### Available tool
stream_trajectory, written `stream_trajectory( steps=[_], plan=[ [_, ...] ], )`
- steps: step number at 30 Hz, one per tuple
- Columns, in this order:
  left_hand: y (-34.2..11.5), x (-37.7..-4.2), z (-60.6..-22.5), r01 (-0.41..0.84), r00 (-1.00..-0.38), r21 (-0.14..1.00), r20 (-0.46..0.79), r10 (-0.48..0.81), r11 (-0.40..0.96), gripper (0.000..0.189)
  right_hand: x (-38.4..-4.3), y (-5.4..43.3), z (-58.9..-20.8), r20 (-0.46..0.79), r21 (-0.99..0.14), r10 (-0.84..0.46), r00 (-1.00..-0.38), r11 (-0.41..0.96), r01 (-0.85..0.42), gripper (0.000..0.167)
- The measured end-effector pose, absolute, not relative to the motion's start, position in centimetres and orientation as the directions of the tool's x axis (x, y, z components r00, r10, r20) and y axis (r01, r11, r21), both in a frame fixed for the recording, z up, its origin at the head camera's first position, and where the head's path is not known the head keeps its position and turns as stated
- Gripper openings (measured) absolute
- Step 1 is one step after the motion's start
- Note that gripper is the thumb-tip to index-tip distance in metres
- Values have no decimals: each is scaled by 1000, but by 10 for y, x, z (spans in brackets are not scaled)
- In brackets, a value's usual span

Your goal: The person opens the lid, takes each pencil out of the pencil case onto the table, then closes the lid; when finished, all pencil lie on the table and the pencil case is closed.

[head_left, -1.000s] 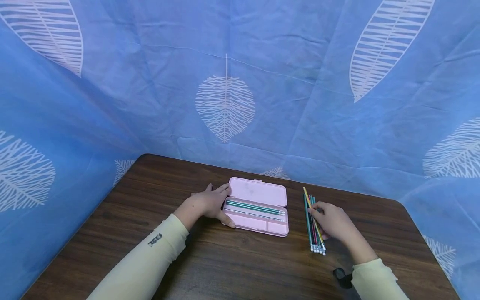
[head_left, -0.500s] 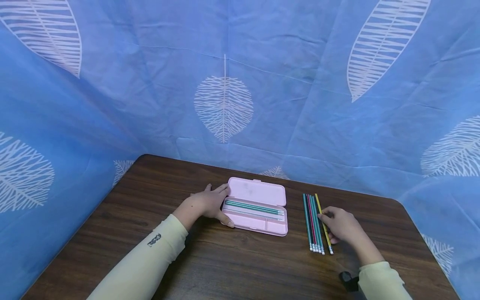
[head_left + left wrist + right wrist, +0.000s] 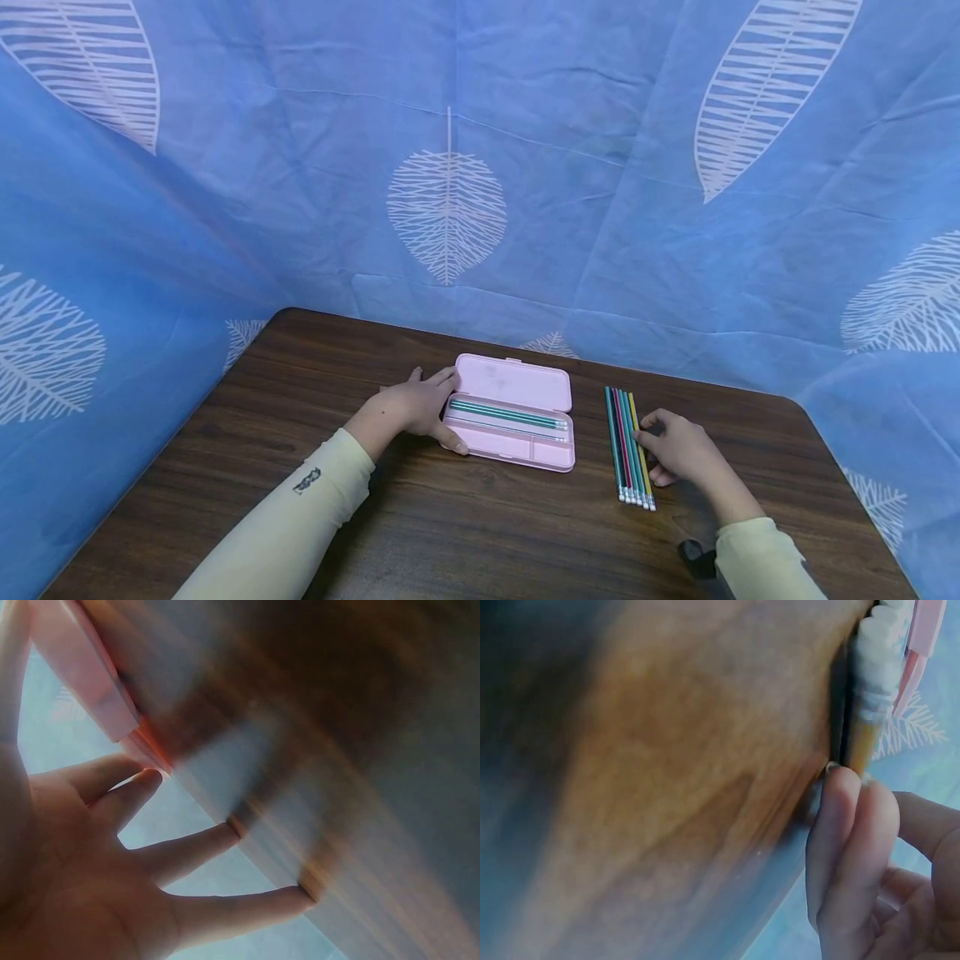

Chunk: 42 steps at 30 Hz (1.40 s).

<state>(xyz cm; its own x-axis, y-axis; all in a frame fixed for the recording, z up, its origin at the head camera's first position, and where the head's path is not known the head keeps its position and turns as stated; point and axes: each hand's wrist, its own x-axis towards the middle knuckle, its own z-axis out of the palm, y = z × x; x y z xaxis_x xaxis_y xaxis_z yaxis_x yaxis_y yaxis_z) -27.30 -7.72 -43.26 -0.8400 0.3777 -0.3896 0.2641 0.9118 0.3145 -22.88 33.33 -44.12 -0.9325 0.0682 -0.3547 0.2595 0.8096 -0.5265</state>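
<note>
A pink pencil case [image 3: 513, 382] lies with its lid up on the dark wooden table, and several green pencils [image 3: 510, 413] rest in its long compartment. My left hand [image 3: 420, 404] is spread against the case's left side, fingers extended, as the left wrist view also shows. To the right, a close row of green and dark red pencils [image 3: 622, 446] lies side by side with the white erasers toward me. A yellow pencil [image 3: 640, 442] forms the row's right edge. My right hand [image 3: 678, 450] rests its fingertips along that pencil, without a visible grip around it.
The wooden table [image 3: 465, 533] has its far edge close to a blue cloth [image 3: 585, 250] with white leaf prints. A small divided compartment [image 3: 553, 454] sits at the pencil case's front right. A black strap [image 3: 697, 558] hangs by the right wrist.
The yellow pencil has gone from lying across the other pencils to a spot on their right, then slid left against the row. My right hand followed it; the left hand stayed put.
</note>
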Motion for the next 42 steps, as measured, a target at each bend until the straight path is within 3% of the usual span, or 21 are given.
stream_trajectory(
  steps=[19, 29, 42],
  plan=[
    [-76, -274, -432, 249, -843, 328, -390, 371, 911, 127, -229, 321, -434, -303, -482, 59, -951, 851, 207, 51],
    [-77, -274, -432, 246, -842, 334, -392, 371, 910, 127, -229, 292, -417, -166, -388, -5, -986, 920, 61, 54],
    [-76, -273, -431, 255, -836, 321, -400, 374, 912, 126, -240, 224, -418, -43, -451, -251, -967, 869, -206, 26]
  ],
)
